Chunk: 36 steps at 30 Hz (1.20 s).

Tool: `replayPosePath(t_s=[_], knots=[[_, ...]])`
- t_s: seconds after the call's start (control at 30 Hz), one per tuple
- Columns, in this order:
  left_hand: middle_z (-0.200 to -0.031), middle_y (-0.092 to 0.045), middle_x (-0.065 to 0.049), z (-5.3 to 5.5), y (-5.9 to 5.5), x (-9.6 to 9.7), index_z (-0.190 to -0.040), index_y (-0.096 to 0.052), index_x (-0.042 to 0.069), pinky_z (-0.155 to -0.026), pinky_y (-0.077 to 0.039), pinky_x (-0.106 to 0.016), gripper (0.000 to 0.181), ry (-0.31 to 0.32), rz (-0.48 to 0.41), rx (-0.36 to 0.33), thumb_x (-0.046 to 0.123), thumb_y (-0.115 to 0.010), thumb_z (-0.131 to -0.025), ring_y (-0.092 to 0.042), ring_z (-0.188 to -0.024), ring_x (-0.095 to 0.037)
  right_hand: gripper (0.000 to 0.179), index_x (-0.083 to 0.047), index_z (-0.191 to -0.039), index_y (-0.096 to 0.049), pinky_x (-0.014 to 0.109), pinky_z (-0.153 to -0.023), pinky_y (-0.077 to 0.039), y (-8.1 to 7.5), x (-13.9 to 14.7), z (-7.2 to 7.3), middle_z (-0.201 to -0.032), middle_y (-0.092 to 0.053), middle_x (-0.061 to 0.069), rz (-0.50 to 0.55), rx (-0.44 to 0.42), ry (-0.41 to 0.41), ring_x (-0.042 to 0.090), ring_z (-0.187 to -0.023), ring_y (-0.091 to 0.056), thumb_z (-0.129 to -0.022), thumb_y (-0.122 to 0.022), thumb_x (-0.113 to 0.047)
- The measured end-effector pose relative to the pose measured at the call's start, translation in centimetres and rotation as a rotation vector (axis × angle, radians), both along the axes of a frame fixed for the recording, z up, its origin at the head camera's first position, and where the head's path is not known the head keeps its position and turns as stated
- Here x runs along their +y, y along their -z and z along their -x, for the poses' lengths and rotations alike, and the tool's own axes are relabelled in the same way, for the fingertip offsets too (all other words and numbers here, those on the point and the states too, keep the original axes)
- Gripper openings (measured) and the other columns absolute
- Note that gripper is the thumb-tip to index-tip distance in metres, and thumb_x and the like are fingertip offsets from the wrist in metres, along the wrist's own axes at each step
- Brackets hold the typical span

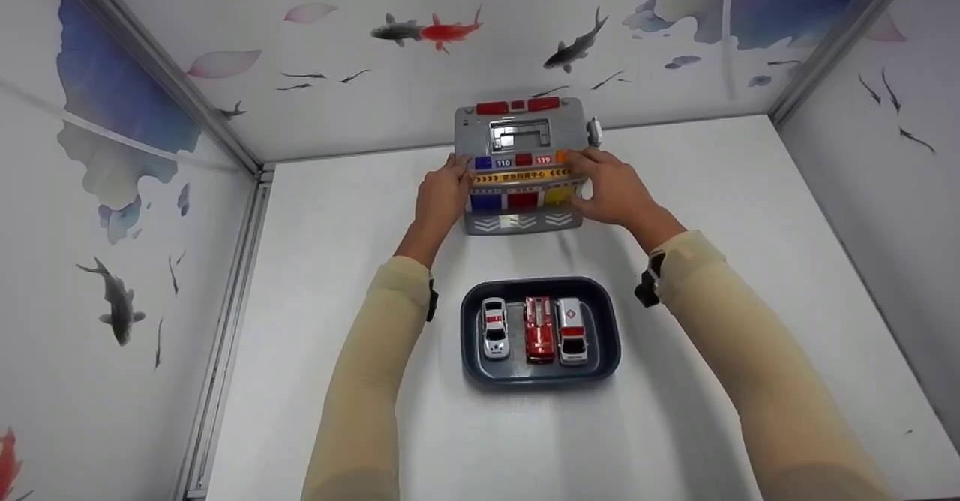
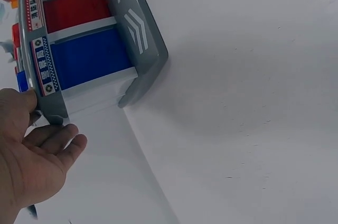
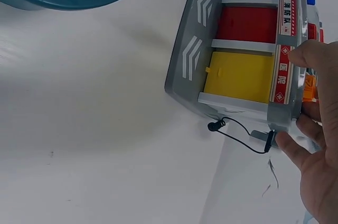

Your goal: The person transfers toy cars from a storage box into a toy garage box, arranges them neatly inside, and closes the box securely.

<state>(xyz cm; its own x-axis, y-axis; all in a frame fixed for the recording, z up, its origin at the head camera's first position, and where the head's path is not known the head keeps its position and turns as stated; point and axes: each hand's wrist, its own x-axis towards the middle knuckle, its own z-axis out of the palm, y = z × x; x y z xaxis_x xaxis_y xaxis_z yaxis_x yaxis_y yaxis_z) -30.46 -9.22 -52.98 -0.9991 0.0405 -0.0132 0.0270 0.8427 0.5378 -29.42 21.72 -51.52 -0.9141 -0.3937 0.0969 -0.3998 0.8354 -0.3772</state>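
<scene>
A grey toy emergency station [image 1: 523, 199] is at the far side of the white table, by the back wall. Blue, red and yellow doors line its front, below a yellow strip with Chinese lettering. My left hand [image 1: 442, 193] grips its left end; in the left wrist view the thumb [image 2: 22, 100] lies on the upper edge, with fingers at the underside. Its right end is held by my right hand [image 1: 619, 190], whose thumb [image 3: 306, 55] presses beside the red hospital label [image 3: 282, 74]. A thin black cord [image 3: 240, 135] dangles from that end.
Nearer to me on the table stands a dark blue tray [image 1: 540, 382]. Three toy vehicles lie in it: a white police car [image 1: 495, 328], a red fire truck [image 1: 538, 328] and a white ambulance [image 1: 572, 330]. Fish-patterned walls [image 1: 322, 103] close in the back and both sides.
</scene>
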Motion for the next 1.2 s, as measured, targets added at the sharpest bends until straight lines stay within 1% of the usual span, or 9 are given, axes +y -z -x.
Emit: replayPosePath(t_s=[0.13, 0.27, 0.4, 0.47, 0.53, 0.6, 0.77, 0.93, 1.2], knots=[[-0.173, -0.046, -0.015, 0.09, 0.0, -0.02, -0.163, -0.055, 0.014, -0.126, -0.05, -0.046, 0.051, 0.008, 0.0, -0.004, 0.037, -0.054, -0.118, -0.057, -0.153, -0.034, 0.073, -0.009, -0.164, -0.053, 0.062, -0.113, -0.055, -0.2, 0.06, 0.12, -0.151, -0.062, 0.018, 0.008, -0.003, 0.002, 0.041, -0.135, -0.062, -0.097, -0.078, -0.026], [-0.172, -0.047, -0.017, 0.12, -0.02, -0.01, -0.162, -0.057, 0.012, -0.125, -0.05, -0.048, 0.05, 0.014, -0.015, 0.006, 0.035, -0.054, -0.118, -0.057, -0.153, -0.036, 0.07, -0.011, -0.163, -0.054, 0.061, -0.108, -0.057, -0.39, 0.02, 0.09, -0.155, -0.061, 0.017, 0.019, -0.02, 0.012, 0.04, -0.134, -0.061, -0.095, -0.071, -0.011], [-0.172, -0.047, -0.017, 0.09, -0.14, -0.13, -0.162, -0.057, 0.012, -0.125, -0.05, -0.047, 0.05, 0.019, -0.027, -0.007, 0.035, -0.054, -0.118, -0.055, -0.155, -0.035, 0.076, -0.012, -0.163, -0.055, 0.058, -0.099, -0.058, -0.29, -0.02, 0.05, -0.161, -0.057, 0.017, 0.025, -0.034, 0.012, 0.041, -0.14, -0.058, -0.09, -0.064, 0.006], [-0.172, -0.047, -0.017, 0.09, -0.2, -0.15, -0.162, -0.056, 0.012, -0.125, -0.05, -0.046, 0.049, 0.018, -0.03, -0.017, 0.034, -0.054, -0.118, -0.055, -0.155, -0.034, 0.078, -0.012, -0.163, -0.055, 0.057, -0.097, -0.058, -0.26, 0.0, 0.04, -0.161, -0.057, 0.017, 0.023, -0.038, 0.01, 0.042, -0.143, -0.057, -0.088, -0.063, 0.01], [-0.172, -0.046, -0.016, 0.09, -0.25, -0.11, -0.163, -0.056, 0.012, -0.126, -0.049, -0.045, 0.05, 0.015, -0.035, -0.021, 0.034, -0.054, -0.118, -0.054, -0.156, -0.033, 0.081, -0.012, -0.163, -0.055, 0.056, -0.094, -0.056, -0.3, 0.03, 0.11, -0.162, -0.056, 0.017, 0.018, -0.048, 0.013, 0.042, -0.141, -0.057, -0.086, -0.059, 0.013], [-0.172, -0.046, -0.016, 0.09, -0.26, -0.08, -0.163, -0.055, 0.012, -0.128, -0.047, -0.046, 0.05, 0.014, -0.039, -0.02, 0.034, -0.054, -0.118, -0.053, -0.157, -0.033, 0.082, -0.011, -0.163, -0.055, 0.056, -0.094, -0.055, -0.36, 0.04, 0.18, -0.161, -0.056, 0.017, 0.019, -0.053, 0.011, 0.041, -0.141, -0.056, -0.085, -0.058, 0.014], [-0.171, -0.048, -0.016, 0.18, -0.23, -0.09, -0.163, -0.056, 0.011, -0.128, -0.047, -0.045, 0.049, 0.022, -0.025, -0.005, 0.033, -0.054, -0.118, -0.053, -0.157, -0.033, 0.083, -0.01, -0.163, -0.054, 0.056, -0.101, -0.055, -0.51, -0.01, 0.3, -0.158, -0.055, 0.017, 0.024, -0.063, -0.002, 0.041, -0.143, -0.054, -0.085, -0.056, 0.017], [-0.169, -0.05, -0.017, 0.27, -0.25, -0.05, -0.161, -0.058, 0.011, -0.128, -0.047, -0.045, 0.048, 0.035, -0.004, 0.005, 0.033, -0.054, -0.118, -0.053, -0.157, -0.033, 0.084, -0.009, -0.163, -0.055, 0.056, -0.101, -0.053, -0.67, -0.01, 0.33, -0.157, -0.055, 0.018, 0.021, -0.073, -0.012, 0.041, -0.143, -0.053, -0.084, -0.053, 0.02], [-0.172, -0.046, -0.017, 0.2, -0.32, -0.08, -0.164, -0.054, 0.013, -0.129, -0.046, -0.047, 0.05, 0.03, -0.023, -0.018, 0.035, -0.053, -0.119, -0.053, -0.157, -0.034, 0.087, -0.012, -0.168, -0.048, 0.052, -0.105, -0.054, -0.77, -0.09, 0.35, -0.159, -0.051, 0.016, -0.014, -0.122, -0.001, 0.039, -0.14, -0.05, -0.087, -0.06, 0.018]])
